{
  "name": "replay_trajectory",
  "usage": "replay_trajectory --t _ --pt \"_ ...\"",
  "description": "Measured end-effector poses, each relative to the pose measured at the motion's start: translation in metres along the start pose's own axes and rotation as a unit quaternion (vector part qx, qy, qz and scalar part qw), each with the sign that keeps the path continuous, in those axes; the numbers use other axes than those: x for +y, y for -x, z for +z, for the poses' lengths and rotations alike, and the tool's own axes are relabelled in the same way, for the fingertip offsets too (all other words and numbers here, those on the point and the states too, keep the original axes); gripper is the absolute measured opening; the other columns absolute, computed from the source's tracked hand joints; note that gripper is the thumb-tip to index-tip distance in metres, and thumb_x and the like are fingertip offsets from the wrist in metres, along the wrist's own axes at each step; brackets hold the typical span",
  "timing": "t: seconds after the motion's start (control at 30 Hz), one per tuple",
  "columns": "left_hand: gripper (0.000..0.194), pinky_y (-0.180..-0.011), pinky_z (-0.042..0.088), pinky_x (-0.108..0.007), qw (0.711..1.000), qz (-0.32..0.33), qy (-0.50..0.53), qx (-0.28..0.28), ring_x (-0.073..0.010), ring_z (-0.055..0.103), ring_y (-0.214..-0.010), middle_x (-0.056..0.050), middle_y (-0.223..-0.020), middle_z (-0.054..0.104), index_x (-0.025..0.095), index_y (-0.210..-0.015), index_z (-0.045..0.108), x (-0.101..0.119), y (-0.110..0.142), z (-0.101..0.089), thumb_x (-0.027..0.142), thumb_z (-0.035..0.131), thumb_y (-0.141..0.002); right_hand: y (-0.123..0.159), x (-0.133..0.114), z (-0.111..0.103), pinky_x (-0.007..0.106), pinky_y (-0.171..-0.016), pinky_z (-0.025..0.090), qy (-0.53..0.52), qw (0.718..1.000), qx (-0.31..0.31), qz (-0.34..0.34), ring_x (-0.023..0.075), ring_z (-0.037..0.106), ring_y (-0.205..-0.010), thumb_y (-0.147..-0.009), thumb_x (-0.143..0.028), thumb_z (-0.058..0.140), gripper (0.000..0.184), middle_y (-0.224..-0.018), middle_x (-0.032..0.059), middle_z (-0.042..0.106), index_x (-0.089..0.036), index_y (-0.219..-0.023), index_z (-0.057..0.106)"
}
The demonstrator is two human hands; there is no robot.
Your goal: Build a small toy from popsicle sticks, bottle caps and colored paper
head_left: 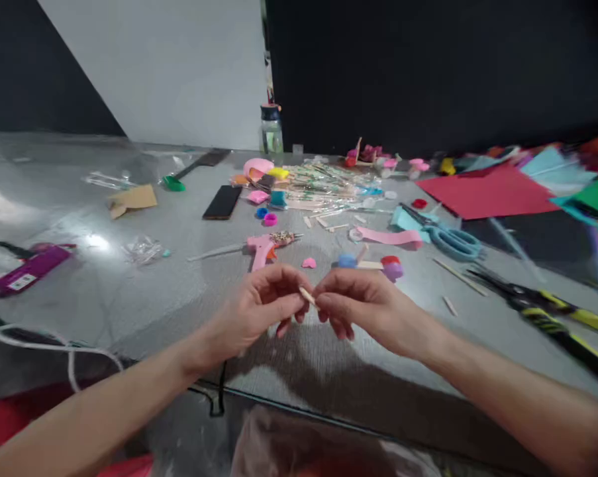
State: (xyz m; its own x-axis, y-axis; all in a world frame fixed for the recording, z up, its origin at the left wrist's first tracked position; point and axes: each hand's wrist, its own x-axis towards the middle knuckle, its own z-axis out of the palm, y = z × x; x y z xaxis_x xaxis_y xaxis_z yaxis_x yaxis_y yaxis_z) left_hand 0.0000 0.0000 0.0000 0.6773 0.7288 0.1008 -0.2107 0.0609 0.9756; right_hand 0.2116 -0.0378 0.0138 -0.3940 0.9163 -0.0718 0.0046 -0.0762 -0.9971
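Between my two hands, above the near middle of the table, is a short pale wooden stick (308, 298). My left hand (271, 301) pinches one end of it between thumb and forefinger. The other end is in the pinch of my right hand (355, 301). Just beyond my left hand lies a pink hot glue gun (261, 248), its nozzle pointing right. A small pink piece (308, 263) rests beyond the stick. Past my right hand sit a blue cap (347, 260), a red cap (391, 260) and a purple cap (393, 270) around a pale stick piece.
On the right lie blue-handled scissors (455, 242), yellow-and-black pliers (537, 308) and red paper (492, 192). A phone (222, 202), a bundle of wrapped sticks (323, 185) and a bottle (271, 129) are farther back. At left are a purple box-like device (28, 268) and white cables (40, 341).
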Motion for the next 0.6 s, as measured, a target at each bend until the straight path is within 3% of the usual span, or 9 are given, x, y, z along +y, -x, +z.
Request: replay_trajectory --t 0.17,0.27,0.33,0.43,0.5,0.6 --pt "0.013 -0.071 0.053 -0.017 1.0 0.002 -0.016 -0.001 -0.0085 0.062 -0.076 0.0 -0.087 0.07 0.021 -0.103 0.077 0.002 0.012 0.001 0.019 0.067 -0.094 0.004 -0.005 0.008 0.02 -0.046 0.042 -0.018 1.0 0.009 0.002 0.0073 0.055 -0.051 -0.082 -0.038 0.08 0.026 -0.068 -0.0024 0.064 -0.016 -0.077 0.065" --pt "0.021 -0.077 0.054 -0.02 1.0 0.013 -0.001 -0.001 -0.0121 0.064 -0.084 -0.003 -0.09 0.071 0.02 -0.109 0.078 0.003 0.015 0.001 0.032 0.068 -0.094 0.007 -0.007 0.01 0.019 -0.049 0.044 -0.025 1.0 0.008 -0.008 0.0069 0.057 -0.053 -0.085 -0.03 0.077 0.019 -0.071 -0.0024 0.066 -0.017 -0.078 0.065" --pt "0.026 -0.076 0.054 -0.02 1.0 0.013 0.007 0.012 -0.0121 0.065 -0.084 -0.004 -0.092 0.073 0.02 -0.11 0.078 0.003 0.015 0.003 0.036 0.075 -0.091 0.008 -0.008 0.01 0.019 -0.05 0.045 -0.017 1.0 0.015 -0.017 0.0069 0.057 -0.054 -0.086 -0.028 0.076 0.017 -0.07 -0.0028 0.065 -0.017 -0.078 0.066" --pt "0.023 -0.075 0.054 -0.016 0.999 -0.001 0.02 0.048 -0.0086 0.067 -0.081 0.001 -0.091 0.075 0.023 -0.104 0.078 0.004 0.014 0.01 0.022 0.085 -0.082 0.007 -0.006 0.011 0.02 -0.049 0.044 0.001 0.999 0.04 -0.035 0.0073 0.056 -0.052 -0.086 -0.029 0.078 0.019 -0.064 -0.0046 0.061 -0.017 -0.078 0.066" --pt "0.02 -0.075 0.055 -0.015 0.997 -0.008 0.031 0.067 -0.0074 0.068 -0.08 0.002 -0.088 0.075 0.023 -0.099 0.077 0.002 0.013 0.015 0.015 0.084 -0.082 0.006 -0.004 0.013 0.02 -0.049 0.044 0.005 0.998 0.049 -0.049 0.0074 0.055 -0.052 -0.087 -0.032 0.077 0.02 -0.063 -0.0051 0.06 -0.017 -0.079 0.066" --pt "0.009 -0.068 0.053 -0.012 0.994 0.003 0.025 0.107 -0.0062 0.065 -0.073 0.002 -0.078 0.073 0.02 -0.093 0.077 -0.004 0.014 0.018 0.018 0.081 -0.086 0.003 0.0 0.016 0.02 -0.049 0.044 0.014 0.996 0.046 -0.07 0.0077 0.054 -0.053 -0.089 -0.032 0.074 0.018 -0.066 -0.0043 0.061 -0.018 -0.081 0.065"
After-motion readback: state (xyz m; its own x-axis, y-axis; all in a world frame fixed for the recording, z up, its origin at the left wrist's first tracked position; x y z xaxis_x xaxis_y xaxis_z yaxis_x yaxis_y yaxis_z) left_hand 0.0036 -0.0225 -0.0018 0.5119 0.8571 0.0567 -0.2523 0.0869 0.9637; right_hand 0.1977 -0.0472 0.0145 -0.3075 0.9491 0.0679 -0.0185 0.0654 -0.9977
